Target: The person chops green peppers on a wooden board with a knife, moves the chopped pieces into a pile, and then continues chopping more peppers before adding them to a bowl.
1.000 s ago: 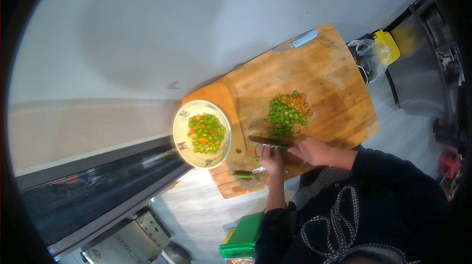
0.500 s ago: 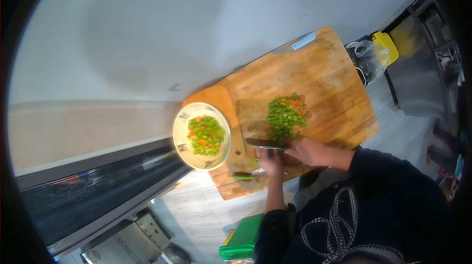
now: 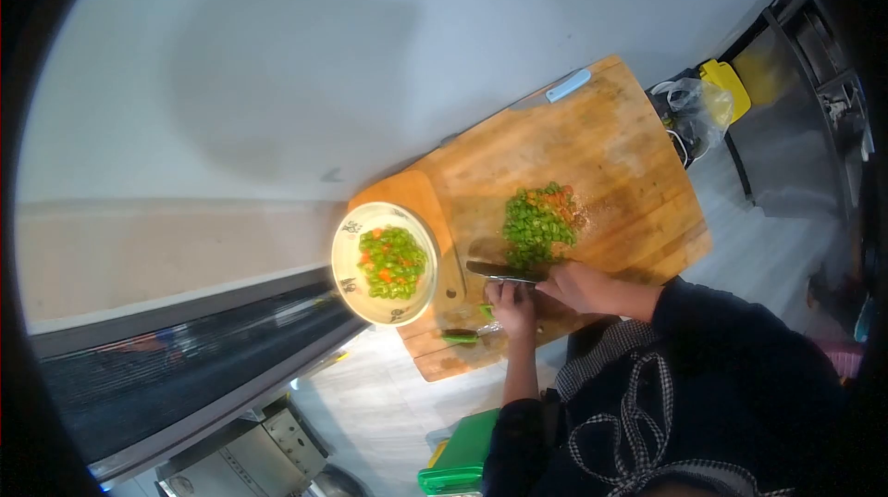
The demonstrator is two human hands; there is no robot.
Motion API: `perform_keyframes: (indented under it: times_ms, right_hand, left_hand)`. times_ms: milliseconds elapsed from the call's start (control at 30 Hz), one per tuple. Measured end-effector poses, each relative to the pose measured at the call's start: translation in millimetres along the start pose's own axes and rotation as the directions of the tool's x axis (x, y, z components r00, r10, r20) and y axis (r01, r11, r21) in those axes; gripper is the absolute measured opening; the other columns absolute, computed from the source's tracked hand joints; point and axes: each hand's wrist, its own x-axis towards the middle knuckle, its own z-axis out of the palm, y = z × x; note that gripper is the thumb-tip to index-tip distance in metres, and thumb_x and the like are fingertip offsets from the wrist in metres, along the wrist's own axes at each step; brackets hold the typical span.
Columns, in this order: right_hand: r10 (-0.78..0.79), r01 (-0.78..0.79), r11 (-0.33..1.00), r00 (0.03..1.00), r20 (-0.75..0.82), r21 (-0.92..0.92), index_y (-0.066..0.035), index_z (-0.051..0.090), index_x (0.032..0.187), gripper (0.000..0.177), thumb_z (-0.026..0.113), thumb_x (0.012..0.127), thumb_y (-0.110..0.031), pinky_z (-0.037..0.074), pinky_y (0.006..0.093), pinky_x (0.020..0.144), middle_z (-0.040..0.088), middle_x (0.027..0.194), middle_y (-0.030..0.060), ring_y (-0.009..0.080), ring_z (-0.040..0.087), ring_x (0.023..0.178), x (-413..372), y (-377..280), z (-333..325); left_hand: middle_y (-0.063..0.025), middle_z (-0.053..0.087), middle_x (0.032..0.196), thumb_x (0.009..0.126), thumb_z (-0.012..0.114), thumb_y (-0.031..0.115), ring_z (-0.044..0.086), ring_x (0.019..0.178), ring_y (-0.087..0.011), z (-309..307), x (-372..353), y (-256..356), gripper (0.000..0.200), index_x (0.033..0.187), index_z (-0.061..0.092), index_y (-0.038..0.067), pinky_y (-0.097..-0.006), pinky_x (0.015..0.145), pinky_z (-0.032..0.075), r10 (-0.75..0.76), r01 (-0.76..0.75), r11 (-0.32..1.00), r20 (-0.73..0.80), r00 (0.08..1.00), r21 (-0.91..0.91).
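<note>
My right hand (image 3: 579,288) is wrapped round the handle of a kitchen knife (image 3: 495,270), whose blade points left. Close below the blade, my left hand (image 3: 514,306) has its fingers curled down on a piece of green pepper (image 3: 487,311), most of it hidden under them. Just beyond the knife lies a heap of chopped green pepper (image 3: 535,227), with orange-red bits at its right side. Another length of green pepper (image 3: 460,336) rests near the board's lower left edge. All of this is on a large wooden board (image 3: 629,164).
A patterned bowl (image 3: 342,261) of diced green and orange vegetables stands on a smaller board (image 3: 398,189) at the left. A blue-handled knife (image 3: 569,86) lies along the far edge by the wall. On the floor is a green bin (image 3: 462,451); a plastic bag (image 3: 698,108) is at the right.
The view has shifted slightly, so the bowl and board appear a little lower. Both hands stay at nearly the same place, with the knife still beside the left fingers.
</note>
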Motion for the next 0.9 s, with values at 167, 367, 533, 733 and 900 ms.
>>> perform_keyframes:
  times_ms: [167,367,533,733,900]
  right_hand:
    - [-0.046,0.046,0.999,0.998,0.038,-0.014,0.003,0.060,0.078,0.045,0.043,0.091,-0.036,0.046,0.0462,0.065,0.059,0.071,0.0257,0.0407,0.059,0.070,-18,-3,-18]
    - [-0.083,0.088,0.986,0.996,0.040,-0.138,-0.007,0.062,0.087,0.045,0.032,0.094,-0.040,0.048,0.0438,0.069,0.061,0.075,0.0187,0.0349,0.061,0.073,-12,-15,-15]
    - [-0.194,0.199,0.972,0.980,0.050,-0.124,0.001,0.060,0.086,0.046,0.035,0.093,-0.037,0.047,0.0452,0.069,0.060,0.077,0.0219,0.0381,0.060,0.075,7,-5,-5]
    - [-0.060,0.060,0.998,0.992,0.106,0.005,0.005,0.060,0.082,0.050,0.038,0.092,-0.039,0.046,0.0465,0.070,0.060,0.077,0.0258,0.0413,0.059,0.076,-11,-3,-20]
    - [-0.063,0.064,0.998,0.996,0.070,-0.013,0.005,0.060,0.082,0.049,0.039,0.092,-0.039,0.046,0.0465,0.068,0.060,0.074,0.0257,0.0424,0.058,0.072,-11,4,-16]
  left_hand:
    - [-0.0106,0.056,0.080,0.064,0.065,-0.004,0.054,0.078,-0.0306,6,-5,-9,0.019,0.079,0.061,0.007,-0.0395,0.067,0.045,-0.006,0.002,0.997,-0.062,0.998,-0.076]
    - [-0.0165,0.058,0.089,0.064,0.068,0.003,0.054,0.086,-0.0340,4,-7,-12,0.018,0.080,0.060,0.002,-0.0393,0.076,0.045,-0.109,0.115,0.990,0.089,0.990,-0.076]
    - [-0.0112,0.053,0.084,0.065,0.067,0.003,0.053,0.083,-0.0305,0,-2,-1,0.017,0.080,0.061,0.008,-0.0398,0.071,0.045,0.057,-0.059,0.997,0.040,0.998,0.057]
    - [-0.0084,0.054,0.079,0.066,0.067,0.001,0.055,0.073,-0.0282,2,-4,-4,0.015,0.077,0.062,0.009,-0.0375,0.063,0.046,-0.017,0.016,1.000,0.011,1.000,0.011]
    - [-0.0089,0.056,0.077,0.066,0.066,0.001,0.055,0.072,-0.0278,6,-2,-8,0.013,0.076,0.064,0.010,-0.0375,0.062,0.046,0.036,-0.036,0.999,-0.010,0.999,-0.011]
